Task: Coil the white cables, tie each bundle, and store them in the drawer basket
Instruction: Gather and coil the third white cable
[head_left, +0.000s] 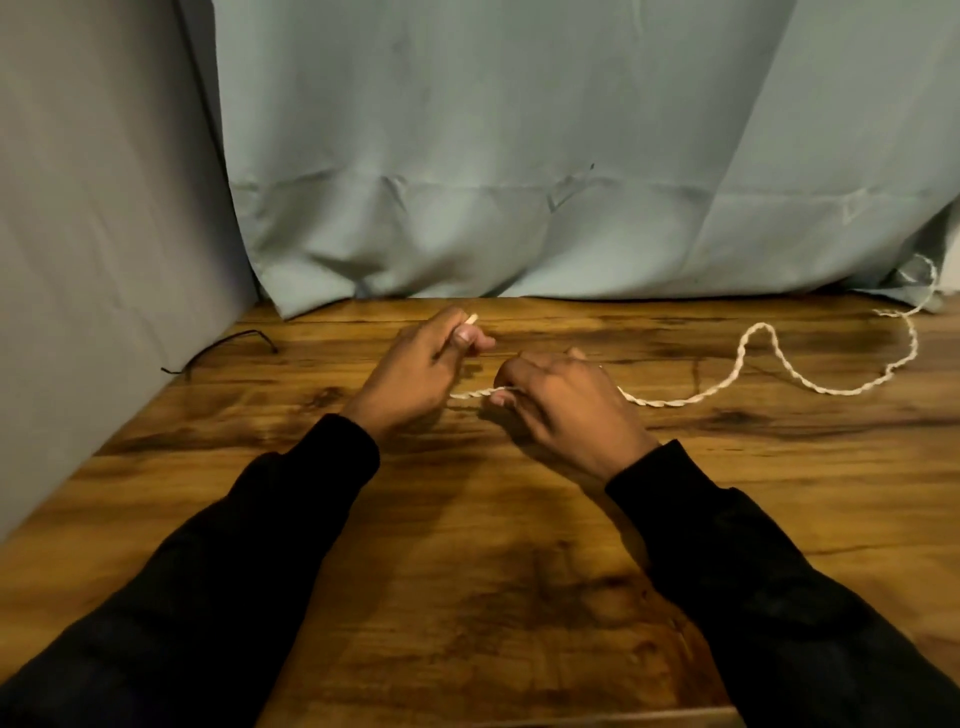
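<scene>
A twisted white cable (763, 340) snakes across the wooden table (519, 597) from the middle to the far right, where it runs up against the curtain. My left hand (415, 371) pinches the cable's free end, whose tip sticks up past the fingers. My right hand (561, 402) grips the same cable a short way along, thumb and fingers closed on it just above the tabletop. The stretch between both hands is partly hidden by the fingers. No drawer basket is in view.
A thin black wire (223, 345) lies at the table's far left corner. A grey-blue curtain (493, 156) hangs along the back edge, and a grey panel (93, 234) closes the left side.
</scene>
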